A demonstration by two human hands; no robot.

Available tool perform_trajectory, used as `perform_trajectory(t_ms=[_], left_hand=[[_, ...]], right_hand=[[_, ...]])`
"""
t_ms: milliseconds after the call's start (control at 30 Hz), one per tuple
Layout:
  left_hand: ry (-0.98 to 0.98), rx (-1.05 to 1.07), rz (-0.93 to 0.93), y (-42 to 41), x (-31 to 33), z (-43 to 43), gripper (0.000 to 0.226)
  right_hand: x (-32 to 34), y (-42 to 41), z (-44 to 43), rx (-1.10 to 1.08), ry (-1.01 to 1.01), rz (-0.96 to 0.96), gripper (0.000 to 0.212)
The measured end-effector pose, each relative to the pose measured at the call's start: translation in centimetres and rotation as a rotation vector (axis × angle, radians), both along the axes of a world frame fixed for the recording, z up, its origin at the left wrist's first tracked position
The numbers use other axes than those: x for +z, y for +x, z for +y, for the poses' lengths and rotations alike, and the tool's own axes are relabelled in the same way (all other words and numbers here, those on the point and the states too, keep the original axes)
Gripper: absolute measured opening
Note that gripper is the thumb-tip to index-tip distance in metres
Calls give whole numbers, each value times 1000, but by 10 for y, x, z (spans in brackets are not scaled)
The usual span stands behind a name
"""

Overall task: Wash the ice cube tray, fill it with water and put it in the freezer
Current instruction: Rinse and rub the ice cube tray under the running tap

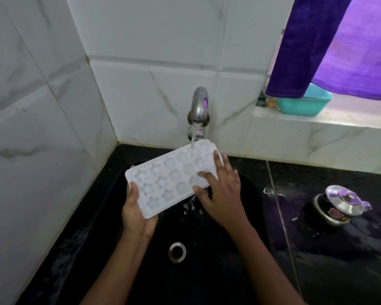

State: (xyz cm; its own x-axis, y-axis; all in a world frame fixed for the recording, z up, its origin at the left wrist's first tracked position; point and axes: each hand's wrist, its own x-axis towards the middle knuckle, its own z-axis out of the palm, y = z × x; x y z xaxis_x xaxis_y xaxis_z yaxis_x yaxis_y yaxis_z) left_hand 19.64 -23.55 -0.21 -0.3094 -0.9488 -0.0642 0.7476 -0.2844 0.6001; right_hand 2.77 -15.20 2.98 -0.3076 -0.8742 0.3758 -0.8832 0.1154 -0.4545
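- The white ice cube tray (169, 179) is held in the air over the black sink (209, 271), tilted, with its far end raised under the tap (199, 106). Its moulded cups face up (star and flower shapes show in the nearer rows).
- A stream of water (193, 143) runs from the tap into the cups at the far end of the tray, and drops (191, 205) fall from the tray's lower long edge into the sink.
- The left hand (136, 214) grips the near end of the tray, with the thumb hooked over the rim and the palm and fingers underneath.
- The right hand (222, 194) lies on the tray's far right part with its fingers straight and spread. They press on the cups and are not curled round anything.
- A round metal drain (177, 252) sits in the sink floor, below the tray and between the two forearms.
- To the right, on the wet black desk (339, 260), stands a dark pot (337, 208) with a shiny steel lid, well apart from the sink.
- White marbled tiles (141, 40) cover the walls behind and to the left.
- A teal tub (304, 104) rests on the window ledge (317, 125) at upper right, partly behind a purple curtain (317, 40).
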Motion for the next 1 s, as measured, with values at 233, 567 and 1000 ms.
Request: perform_trajectory(t_ms=[233,567,1000], left_hand=[[3,18,3,7,-4,2,37],[91,22,-41,9,-16,0,44],[79,29,-21,3,-22,-10,38]], right_hand=[[-10,7,-5,16,166,148,36],[-18,15,-13,68,203,142,49],[-29,4,-18,9,229,72,45]])
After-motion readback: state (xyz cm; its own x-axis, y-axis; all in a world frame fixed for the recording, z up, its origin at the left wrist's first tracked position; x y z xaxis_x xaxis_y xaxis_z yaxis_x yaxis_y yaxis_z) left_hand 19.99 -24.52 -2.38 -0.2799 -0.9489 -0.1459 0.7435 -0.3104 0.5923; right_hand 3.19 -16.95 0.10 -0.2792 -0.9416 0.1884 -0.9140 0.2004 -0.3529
